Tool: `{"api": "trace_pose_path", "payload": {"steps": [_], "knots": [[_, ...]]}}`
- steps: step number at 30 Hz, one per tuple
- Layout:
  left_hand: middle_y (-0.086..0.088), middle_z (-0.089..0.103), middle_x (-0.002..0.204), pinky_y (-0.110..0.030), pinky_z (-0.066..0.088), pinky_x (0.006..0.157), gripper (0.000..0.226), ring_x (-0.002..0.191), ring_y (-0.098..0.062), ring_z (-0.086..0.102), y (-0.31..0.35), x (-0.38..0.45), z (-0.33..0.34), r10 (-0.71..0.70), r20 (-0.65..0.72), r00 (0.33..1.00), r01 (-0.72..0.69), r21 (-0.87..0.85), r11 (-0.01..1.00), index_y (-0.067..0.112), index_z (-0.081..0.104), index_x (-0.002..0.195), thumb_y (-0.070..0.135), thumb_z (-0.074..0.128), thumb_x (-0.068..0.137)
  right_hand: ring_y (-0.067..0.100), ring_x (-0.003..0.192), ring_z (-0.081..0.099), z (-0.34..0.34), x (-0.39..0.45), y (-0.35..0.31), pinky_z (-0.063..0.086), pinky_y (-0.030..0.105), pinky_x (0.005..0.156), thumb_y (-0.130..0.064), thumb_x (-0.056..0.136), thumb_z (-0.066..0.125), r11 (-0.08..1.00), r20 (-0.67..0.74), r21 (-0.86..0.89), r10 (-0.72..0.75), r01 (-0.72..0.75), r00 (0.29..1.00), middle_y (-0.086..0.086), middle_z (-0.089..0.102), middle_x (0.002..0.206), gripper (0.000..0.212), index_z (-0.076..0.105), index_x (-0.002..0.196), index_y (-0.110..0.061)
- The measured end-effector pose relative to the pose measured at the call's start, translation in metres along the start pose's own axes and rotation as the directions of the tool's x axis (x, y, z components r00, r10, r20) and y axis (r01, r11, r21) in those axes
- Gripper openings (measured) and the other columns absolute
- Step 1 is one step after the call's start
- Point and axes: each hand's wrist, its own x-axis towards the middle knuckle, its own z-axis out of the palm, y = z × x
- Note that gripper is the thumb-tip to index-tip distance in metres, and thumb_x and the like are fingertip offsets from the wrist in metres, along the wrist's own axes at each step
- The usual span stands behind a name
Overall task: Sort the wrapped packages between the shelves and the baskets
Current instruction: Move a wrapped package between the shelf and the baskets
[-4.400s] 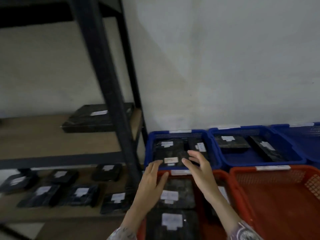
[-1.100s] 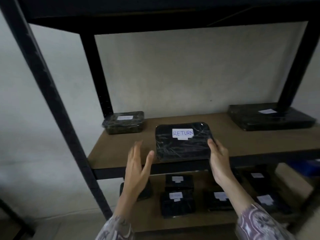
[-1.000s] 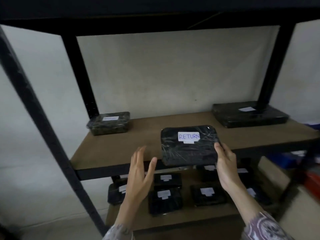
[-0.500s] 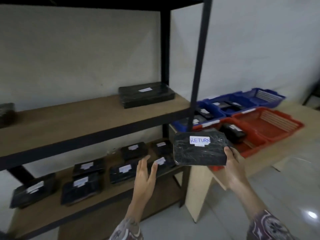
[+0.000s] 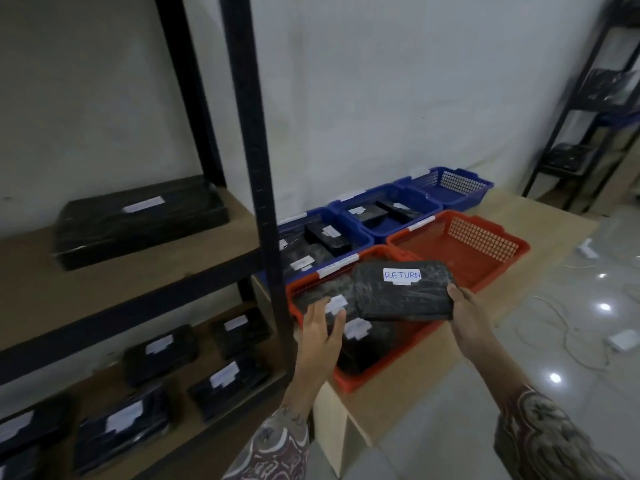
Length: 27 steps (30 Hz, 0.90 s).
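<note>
- While the right hand (image 5: pixel 465 308) grips the RETURN package (image 5: pixel 403 291) by its right edge, thumb on top and fingers curled beneath, the package hangs level above the near red basket (image 5: pixel 349 377) — not yet set down.
- Left hand (image 5: pixel 322 329) holds nothing; its fingers are straight and a little spread, hovering over the packages already in that basket (image 5: pixel 343 308), just left of the carried one. Whether it touches them I cannot tell.
- Held from one side alone, the package stays flat, so it reads as stiff and fairly light — a firm slab, not a soft bundle.
- Its black wrap looks glossy and creased, likely slick under the skin; a pinch at one edge could slip, so a hold with fingers well under the base seems safest, or both hands at opposite short edges.
- Nothing suggests it is fragile, yet it should be lowered, not dropped, to keep the white label facing up.
- Beside this basket sit a second red basket (image 5: pixel 498 268), holding nothing that shows, and three blue baskets (image 5: pixel 363 239) behind; two hold packages.
- Shelves (image 5: pixel 138 289) at the left carry more wrapped packages, one large on the middle board, several on the lower.
</note>
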Motion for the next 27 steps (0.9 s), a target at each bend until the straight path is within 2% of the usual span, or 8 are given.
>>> {"api": "trace_pose_path", "payload": {"steps": [2, 4, 8, 10, 15, 20, 24, 27], "knots": [[-0.001, 0.039, 0.142, -0.034, 0.027, 0.111, 0.054, 0.132, -0.016, 0.036, 0.003, 0.038, 0.018, -0.016, 0.017, 1.000, 0.015, 0.024, 1.000, 0.020, 0.036, 0.137, 0.050, 0.039, 0.093, 0.021, 0.082, 0.058, 0.006, 0.038, -0.008, 0.047, 0.032, 0.074, -0.018, 0.097, 0.044, 1.000, 0.010, -0.027, 0.012, -0.011, 1.000, 0.014, 0.060, 0.100, 0.021, 0.057, 0.082, -0.012], [-0.001, 0.034, 0.145, -0.026, 0.024, 0.107, 0.055, 0.134, -0.016, 0.032, 0.007, 0.070, 0.032, -0.019, 0.064, 0.998, 0.016, 0.042, 0.999, 0.017, 0.033, 0.140, 0.047, 0.040, 0.094, 0.023, 0.088, 0.058, 0.012, 0.074, -0.016, 0.048, 0.035, 0.078, -0.017, 0.097, 0.045, 0.999, 0.016, -0.042, 0.015, -0.014, 1.000, 0.015, 0.060, 0.102, 0.018, 0.059, 0.094, -0.006], [-0.002, 0.036, 0.144, -0.042, 0.037, 0.107, 0.058, 0.131, -0.018, 0.037, 0.010, 0.134, 0.059, -0.036, 0.067, 0.997, 0.031, 0.085, 0.996, 0.019, 0.035, 0.138, 0.052, 0.039, 0.091, 0.019, 0.081, 0.057, 0.023, 0.143, -0.030, 0.048, 0.032, 0.072, -0.016, 0.097, 0.045, 0.997, 0.045, -0.080, 0.021, -0.017, 0.999, 0.013, 0.059, 0.100, 0.022, 0.056, 0.108, -0.001], [-0.002, 0.038, 0.142, -0.038, 0.033, 0.109, 0.054, 0.132, -0.016, 0.035, 0.012, 0.160, 0.072, -0.023, 0.050, 0.998, 0.015, 0.137, 0.990, 0.016, 0.035, 0.138, 0.046, 0.040, 0.093, 0.016, 0.076, 0.056, 0.028, 0.175, -0.036, 0.048, 0.028, 0.069, -0.016, 0.097, 0.043, 0.996, 0.061, -0.084, 0.018, -0.013, 0.998, 0.011, 0.060, 0.098, 0.019, 0.056, 0.107, -0.005], [0.000, 0.033, 0.144, -0.023, 0.029, 0.102, 0.051, 0.123, -0.007, 0.039, 0.013, 0.231, 0.111, -0.030, 0.020, 0.999, 0.025, 0.199, 0.980, 0.017, 0.032, 0.139, 0.041, 0.039, 0.095, 0.016, 0.085, 0.058, 0.048, 0.279, -0.046, 0.048, 0.025, 0.074, -0.019, 0.098, 0.041, 0.987, 0.144, -0.163, 0.039, -0.016, 0.989, 0.005, 0.060, 0.099, 0.030, 0.056, 0.117, -0.001], [-0.003, 0.032, 0.144, -0.026, 0.027, 0.108, 0.053, 0.133, -0.014, 0.032, 0.008, 0.292, 0.157, -0.085, -0.051, 0.995, 0.096, 0.274, 0.957, 0.014, 0.031, 0.139, 0.040, 0.042, 0.095, 0.018, 0.099, 0.052, 0.077, 0.373, -0.053, 0.042, 0.028, 0.085, -0.018, 0.099, 0.039, 0.962, 0.237, -0.271, 0.021, 0.046, 0.971, 0.006, 0.054, 0.111, 0.033, 0.052, 0.126, -0.003], [-0.004, 0.014, 0.155, -0.031, 0.014, 0.116, 0.061, 0.143, -0.017, 0.013, 0.001, 0.325, 0.185, -0.144, -0.053, 0.988, 0.153, 0.335, 0.930, 0.013, 0.022, 0.145, 0.043, 0.041, 0.094, 0.019, 0.099, 0.049, 0.097, 0.433, -0.047, 0.038, 0.026, 0.075, -0.016, 0.100, 0.036, 0.923, 0.339, -0.360, -0.008, 0.138, 0.941, 0.009, 0.053, 0.111, 0.031, 0.052, 0.121, 0.000], [-0.001, -0.005, 0.157, -0.028, 0.002, 0.116, 0.069, 0.145, -0.015, -0.005, -0.005, 0.344, 0.199, -0.168, -0.047, 0.985, 0.173, 0.393, 0.903, 0.015, 0.009, 0.148, 0.046, 0.038, 0.094, 0.025, 0.105, 0.051, 0.110, 0.466, -0.040, 0.038, 0.030, 0.081, -0.016, 0.100, 0.038, 0.879, 0.419, -0.432, -0.002, 0.201, 0.908, 0.012, 0.053, 0.117, 0.031, 0.050, 0.123, 0.000]]}}
